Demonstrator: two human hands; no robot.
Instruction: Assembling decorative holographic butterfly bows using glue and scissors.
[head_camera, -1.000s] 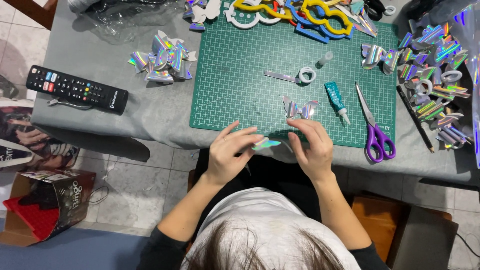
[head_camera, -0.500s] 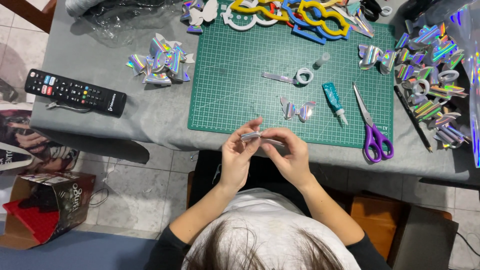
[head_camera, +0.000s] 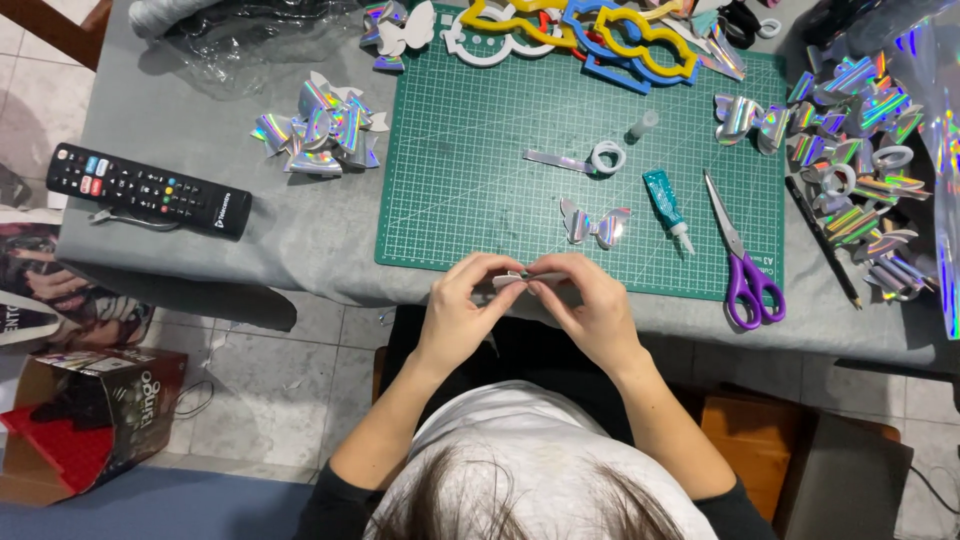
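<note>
At the green mat's (head_camera: 450, 150) near edge, left hand (head_camera: 462, 308) and right hand (head_camera: 590, 308) pinch a shiny strip (head_camera: 522, 279) between fingertips, lying crosswise, left to right.

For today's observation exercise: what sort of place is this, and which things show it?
Probably a home craft table: a green cutting mat, purple-handled scissors and heaps of shiny foil bows lie there, beside a TV remote.
</note>
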